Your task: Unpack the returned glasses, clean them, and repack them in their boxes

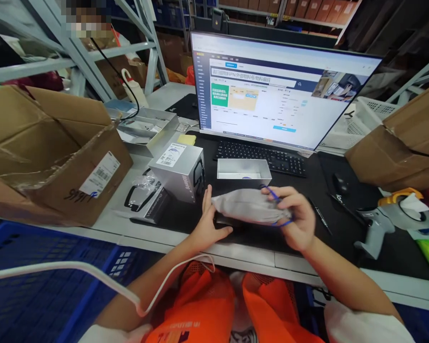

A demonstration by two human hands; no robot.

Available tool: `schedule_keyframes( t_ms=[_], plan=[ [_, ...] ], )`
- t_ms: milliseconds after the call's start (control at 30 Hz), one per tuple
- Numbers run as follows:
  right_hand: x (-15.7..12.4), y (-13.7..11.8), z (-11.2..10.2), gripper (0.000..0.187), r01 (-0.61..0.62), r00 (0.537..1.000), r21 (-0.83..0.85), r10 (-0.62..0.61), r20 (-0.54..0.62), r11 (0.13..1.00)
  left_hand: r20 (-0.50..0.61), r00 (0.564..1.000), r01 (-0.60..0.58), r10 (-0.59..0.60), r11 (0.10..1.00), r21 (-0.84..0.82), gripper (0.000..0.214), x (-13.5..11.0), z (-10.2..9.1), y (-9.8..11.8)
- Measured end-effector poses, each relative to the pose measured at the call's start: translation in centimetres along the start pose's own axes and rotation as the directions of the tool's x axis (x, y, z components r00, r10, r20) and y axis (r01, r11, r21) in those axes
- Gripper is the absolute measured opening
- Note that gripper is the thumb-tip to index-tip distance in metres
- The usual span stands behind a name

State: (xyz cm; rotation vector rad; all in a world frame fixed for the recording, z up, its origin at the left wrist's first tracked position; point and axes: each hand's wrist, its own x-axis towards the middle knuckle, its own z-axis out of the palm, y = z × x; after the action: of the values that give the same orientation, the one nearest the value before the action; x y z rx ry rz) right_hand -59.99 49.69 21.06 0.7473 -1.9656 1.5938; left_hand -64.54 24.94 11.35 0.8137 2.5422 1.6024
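Observation:
A grey cloth drawstring pouch (245,206) with blue cords hangs low over the black desk mat. My right hand (299,220) is closed on its corded end. Beside the pouch's other end, my left hand (208,227) has its fingers apart; whether it touches the cloth I cannot tell. A dark object (223,219) shows partly under the pouch, too covered to name. Behind the pouch sits an open white box (243,169). Left of my left hand stands a silver-grey printed box (180,171), with a flatter printed box (148,206) near it.
A large open carton (67,190) takes up the left side. The monitor (264,95) and keyboard (260,155) are at the back. On the right are a pen (320,216), a mouse (340,183), a barcode scanner (375,228) and another carton (396,147).

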Motion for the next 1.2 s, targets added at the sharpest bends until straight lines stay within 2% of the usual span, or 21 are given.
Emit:
schedule_keyframes(
  t_ms=[67, 133, 233, 333, 433, 500, 567, 633, 700, 733, 800, 867, 900, 933, 1000, 1067, 1100, 1133, 1200],
  plan=[
    [-1.6, 1.3, 0.1, 0.046, -0.071, 0.975, -0.119, 0.094, 0.204, 0.99, 0.038, 0.999, 0.0, 0.002, 0.999, -0.047, 0.087, 0.1, -0.2, 0.0],
    [-2.9, 2.4, -0.5, 0.055, -0.076, 0.929, -0.306, 0.179, 0.324, 0.949, 0.04, 0.999, -0.002, 0.004, 0.998, -0.06, 0.081, 0.2, -0.4, 0.0],
    [-4.2, 3.2, -1.9, 0.04, -0.042, 0.931, -0.537, 0.228, 0.285, 0.843, 0.018, 1.0, 0.008, -0.008, 0.999, -0.036, 0.067, 0.2, -0.3, -0.2],
    [-4.7, 3.5, -2.2, 0.019, -0.118, 0.912, -0.612, 0.329, 0.245, 0.782, 0.025, 1.0, -0.001, 0.001, 1.0, -0.014, 0.059, 0.1, 0.0, -0.1],
    [-4.2, 3.6, -0.9, 0.021, -0.211, 0.842, -0.679, 0.484, 0.239, 0.703, 0.042, 0.999, -0.02, 0.019, 1.0, 0.022, 0.058, 0.0, 0.3, 0.5],
    [-3.4, 3.8, 0.1, 0.027, -0.224, 0.78, -0.782, 0.588, 0.214, 0.581, 0.038, 0.999, -0.034, 0.032, 0.997, 0.07, 0.053, -0.1, 0.4, 1.1],
    [-2.3, 4.1, 0.6, 0.03, -0.195, 0.72, -0.869, 0.668, 0.188, 0.455, -0.005, 0.997, -0.07, 0.071, 0.988, 0.139, 0.044, -0.1, 0.2, 1.6],
    [-1.2, 4.2, 0.6, 0.03, -0.194, 0.679, -0.89, 0.711, 0.182, 0.412, -0.09, 0.984, -0.131, 0.154, 0.966, 0.223, 0.035, 0.0, -0.1, 2.1],
    [-0.5, 4.3, 0.6, 0.025, -0.277, 0.663, -0.85, 0.729, 0.17, 0.449, -0.12, 0.965, -0.199, 0.235, 0.947, 0.254, 0.026, 0.2, -0.6, 2.4],
    [-0.3, 4.2, 0.8, 0.022, -0.334, 0.668, -0.808, 0.727, 0.161, 0.486, -0.099, 0.962, -0.224, 0.253, 0.945, 0.236, 0.023, 0.4, -0.8, 2.6],
    [0.0, 3.8, 1.5, 0.019, -0.414, 0.712, -0.696, 0.685, 0.155, 0.587, -0.008, 0.968, -0.245, 0.25, 0.957, 0.153, 0.023, 0.9, -1.2, 3.0],
    [0.1, 3.0, 2.6, 0.025, -0.427, 0.773, -0.554, 0.606, 0.186, 0.715, 0.056, 0.973, -0.227, 0.224, 0.973, 0.049, 0.026, 1.5, -1.5, 3.4],
    [0.2, 2.6, 3.2, 0.03, -0.428, 0.787, -0.477, 0.576, 0.221, 0.768, 0.063, 0.974, -0.219, 0.218, 0.976, 0.003, 0.028, 1.7, -1.6, 3.7],
    [0.4, 2.2, 3.6, 0.035, -0.435, 0.788, -0.406, 0.558, 0.26, 0.804, 0.062, 0.975, -0.213, 0.215, 0.977, -0.03, 0.029, 2.0, -1.6, 3.9],
    [0.7, 1.6, 3.9, 0.041, -0.468, 0.754, -0.304, 0.554, 0.352, 0.83, 0.037, 0.973, -0.228, 0.229, 0.973, -0.015, 0.029, 2.6, -1.8, 4.3],
    [0.9, 1.4, 3.2, 0.041, -0.486, 0.709, -0.249, 0.545, 0.448, 0.838, 0.041, 0.956, -0.293, 0.291, 0.95, 0.108, 0.027, 3.1, -2.0, 4.5],
    [1.0, 1.5, 2.5, 0.041, -0.477, 0.709, -0.235, 0.529, 0.467, 0.847, 0.072, 0.941, -0.34, 0.332, 0.925, 0.173, 0.024, 3.3, -2.1, 4.5],
    [0.9, 1.5, 1.5, 0.04, -0.452, 0.731, -0.237, 0.51, 0.454, 0.86, 0.118, 0.922, -0.385, 0.368, 0.896, 0.223, 0.022, 3.6, -2.2, 4.4],
    [0.6, 1.8, -0.7, 0.038, -0.358, 0.823, -0.314, 0.456, 0.339, 0.879, 0.21, 0.888, -0.455, 0.41, 0.848, 0.272, 0.021, 4.1, -2.6, 4.1]
  ],
)
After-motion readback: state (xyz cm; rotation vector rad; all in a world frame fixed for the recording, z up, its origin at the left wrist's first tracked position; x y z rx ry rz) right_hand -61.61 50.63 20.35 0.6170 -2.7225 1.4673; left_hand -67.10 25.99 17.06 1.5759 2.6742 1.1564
